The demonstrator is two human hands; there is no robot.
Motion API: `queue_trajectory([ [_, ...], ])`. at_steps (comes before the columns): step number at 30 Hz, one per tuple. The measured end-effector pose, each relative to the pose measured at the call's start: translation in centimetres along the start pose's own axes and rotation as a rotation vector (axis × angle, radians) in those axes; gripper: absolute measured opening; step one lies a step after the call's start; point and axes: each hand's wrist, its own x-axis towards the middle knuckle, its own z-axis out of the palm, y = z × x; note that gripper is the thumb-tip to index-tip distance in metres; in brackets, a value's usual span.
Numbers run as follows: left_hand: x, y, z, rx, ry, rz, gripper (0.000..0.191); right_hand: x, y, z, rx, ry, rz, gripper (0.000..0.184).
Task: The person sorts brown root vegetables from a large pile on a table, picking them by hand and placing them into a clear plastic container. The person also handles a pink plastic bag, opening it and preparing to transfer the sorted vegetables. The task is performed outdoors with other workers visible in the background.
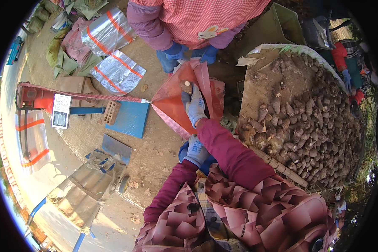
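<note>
My right hand (194, 104), in a light blue and grey work glove, is closed around a brown taro corm (187, 86) with a pale cut end, over the mouth of a red woven sack (173, 91). My left hand (196, 150), gloved alike, grips the near rim of that sack. Opposite me a person in a red checked smock (204, 19) holds the far rim with both blue-gloved hands. To the right a big heap of taro corms (305, 123) lies on a raised surface covered with soil. How full the sack is cannot be seen.
Left of the sack are a blue platform scale (129, 118) with a perforated brick (112, 112) on it and a display (61, 111). A hand cart (82, 186) stands lower left. Clear plastic bags with orange stripes (118, 72) lie upper left; a green bin (286, 25) is upper right.
</note>
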Motion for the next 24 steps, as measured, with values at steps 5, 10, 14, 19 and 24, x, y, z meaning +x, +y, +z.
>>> queue_trajectory([
  [5,-2.1,0.0,2.6,0.125,-0.014,-0.009,0.02,-4.9,-0.3,-3.6,-0.544,-0.204,0.088,0.061],
  [10,-2.0,0.6,2.7,-0.356,0.096,0.002,0.047,-10.3,-3.5,-8.4,-0.403,-0.055,-0.082,0.064],
  [14,-1.6,0.4,-0.2,-0.17,-0.23,0.078,0.041,-16.7,-2.3,-13.1,-0.28,-0.044,0.051,0.067],
  [19,-1.8,-1.6,-3.4,0.168,-0.296,0.556,0.024,-20.7,3.1,-11.5,-0.032,-0.358,0.322,0.045],
  [24,-1.8,-4.9,-3.9,0.053,-0.391,0.604,0.025,-20.2,9.1,-5.9,0.242,-0.194,0.395,0.019],
])
